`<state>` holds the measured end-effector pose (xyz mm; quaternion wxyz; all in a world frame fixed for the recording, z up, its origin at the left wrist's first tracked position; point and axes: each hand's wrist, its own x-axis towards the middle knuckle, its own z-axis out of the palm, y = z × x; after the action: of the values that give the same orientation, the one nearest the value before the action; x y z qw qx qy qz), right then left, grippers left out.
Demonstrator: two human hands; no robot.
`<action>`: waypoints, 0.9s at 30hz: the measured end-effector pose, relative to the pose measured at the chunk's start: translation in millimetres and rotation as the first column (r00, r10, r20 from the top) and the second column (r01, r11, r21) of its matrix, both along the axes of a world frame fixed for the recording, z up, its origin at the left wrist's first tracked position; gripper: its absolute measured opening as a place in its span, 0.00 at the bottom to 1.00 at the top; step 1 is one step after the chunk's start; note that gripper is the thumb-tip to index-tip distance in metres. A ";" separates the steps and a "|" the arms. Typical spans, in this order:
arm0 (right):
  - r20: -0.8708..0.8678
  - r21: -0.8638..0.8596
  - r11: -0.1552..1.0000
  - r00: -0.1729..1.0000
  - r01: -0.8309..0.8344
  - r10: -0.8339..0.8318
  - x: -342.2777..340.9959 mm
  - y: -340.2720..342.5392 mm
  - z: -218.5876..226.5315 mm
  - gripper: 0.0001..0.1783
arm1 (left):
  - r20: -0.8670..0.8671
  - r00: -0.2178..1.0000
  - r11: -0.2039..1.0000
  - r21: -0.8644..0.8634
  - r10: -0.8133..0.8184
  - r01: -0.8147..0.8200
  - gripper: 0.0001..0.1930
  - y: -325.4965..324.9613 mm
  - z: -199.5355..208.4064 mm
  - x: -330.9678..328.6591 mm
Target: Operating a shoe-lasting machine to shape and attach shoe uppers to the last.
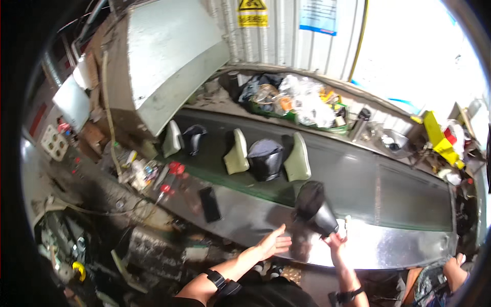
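Observation:
My right hand is closed on the lower end of a black leather shoe upper, which tilts up and left over the metal edge of the conveyor. My left hand is open with its fingers spread, just left of that upper and apart from it. On the belt beyond stand pale green wedge soles on either side of another black shoe upper. Farther left are one more wedge sole and a smaller black upper.
A dark phone lies on the metal edge of the green conveyor belt. A pale machine hood covers the belt's left end. Plastic-wrapped clutter fills a trough behind. Another person's hand shows at lower right.

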<state>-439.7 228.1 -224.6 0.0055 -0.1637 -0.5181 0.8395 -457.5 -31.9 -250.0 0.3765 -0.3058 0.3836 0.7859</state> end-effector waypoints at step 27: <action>0.079 -0.142 0.989 0.996 0.049 -0.038 89.5 7.0 -42.4 0.35 | -0.196 0.924 0.934 0.082 -0.328 0.349 0.15 68.9 -13.9 -51.0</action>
<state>-350.1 235.2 -267.0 -0.0074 -0.2067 -0.4523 0.8675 -508.4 37.0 -263.9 0.4876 -0.1407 0.4169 0.7541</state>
